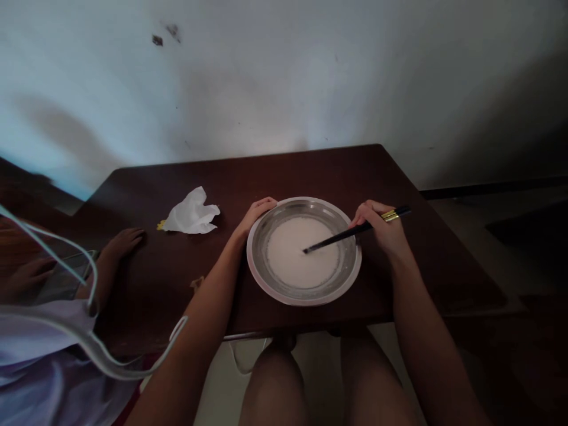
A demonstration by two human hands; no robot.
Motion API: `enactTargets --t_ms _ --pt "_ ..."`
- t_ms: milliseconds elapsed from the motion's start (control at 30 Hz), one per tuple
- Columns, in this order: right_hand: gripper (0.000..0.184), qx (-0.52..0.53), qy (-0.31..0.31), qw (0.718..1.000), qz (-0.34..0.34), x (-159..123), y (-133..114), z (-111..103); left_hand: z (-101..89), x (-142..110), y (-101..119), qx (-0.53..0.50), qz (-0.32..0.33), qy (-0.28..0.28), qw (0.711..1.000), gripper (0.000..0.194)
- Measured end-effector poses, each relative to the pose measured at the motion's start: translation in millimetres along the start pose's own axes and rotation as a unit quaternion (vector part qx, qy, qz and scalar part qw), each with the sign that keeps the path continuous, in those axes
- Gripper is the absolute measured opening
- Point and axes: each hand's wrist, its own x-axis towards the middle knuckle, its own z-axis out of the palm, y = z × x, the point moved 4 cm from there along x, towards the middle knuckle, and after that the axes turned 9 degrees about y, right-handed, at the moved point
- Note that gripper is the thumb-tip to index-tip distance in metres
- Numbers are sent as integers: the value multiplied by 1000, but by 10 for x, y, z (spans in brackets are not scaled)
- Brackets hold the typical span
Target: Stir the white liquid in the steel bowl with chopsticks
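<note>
A: Bowl's position?
B: Metal bowl (306,297) at the near edge of the table (248,177), around the middle of the scene. Pale, cloudy liquid (293,263) inside.

A: Right hand?
B: Right hand (378,225) at the bowl's right rim, fingers closed around a black stick (335,237) with gold bands. Stick slants down to the left, tip at the liquid, near the middle. One stick or a pair: cannot tell.

A: Left hand?
B: Left hand (261,209) at the far left rim, fingers lightly bent and together, touching it. Thumb hidden; gripping or only resting, cannot tell.

A: Anything else?
B: Crumpled white sheet (191,213) left of the bowl, small yellow piece (160,225) at its left end. Farther left, another person's hand (126,241) on the table.
</note>
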Motion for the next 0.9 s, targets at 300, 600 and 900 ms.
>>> enactTargets --t_ms 300,600,900 --pt "31 6 -20 1000 -4 -5 16 6 -10 8 -17 -4 3 -4 1000 30" --pt "31 1 -9 1000 -1 -2 6 8 4 -4 0 0 -5 1 1000 27" --pt "29 -8 -21 1000 4 1 6 12 -7 -1 -10 -1 -1 -4 1000 26"
